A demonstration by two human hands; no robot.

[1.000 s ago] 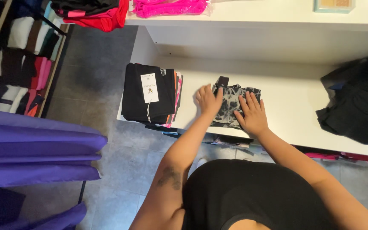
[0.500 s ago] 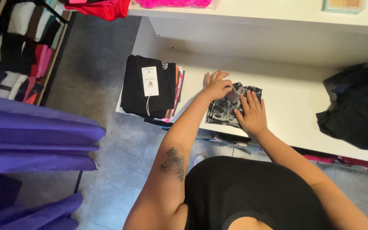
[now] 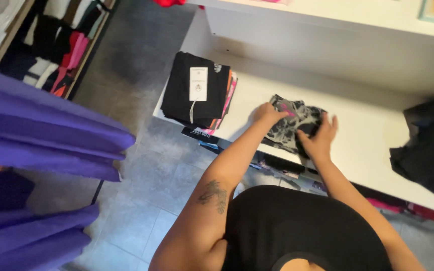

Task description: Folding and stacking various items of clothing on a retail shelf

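While both hands rest on it, the grey-and-black patterned garment (image 3: pixel 297 125) lies on the white shelf (image 3: pixel 362 145), bunched into a rough, partly folded packet. The left hand (image 3: pixel 269 113) presses its far left corner with the fingers curled down onto the cloth; the right hand (image 3: pixel 320 138) lies on the near right edge with the fingers spread wide, flat rather than gripping. Neither hand has lifted the cloth clear of the shelf.

Judging by how it lies, the folding is partway along: the garment is gathered small, yet its edges look uneven and a pink patch shows near the left hand, so squaring and smoothing seem left to do.

To the left of the left hand, well apart from it, stands a neat stack of folded clothes (image 3: pixel 197 90) with a black piece on top bearing a white hang tag (image 3: pixel 198 84). Far to the right of the right hand a loose dark garment (image 3: pixel 428 145) lies unfolded in a heap. Further left of the stack hang purple fabrics (image 3: pixel 46 130).
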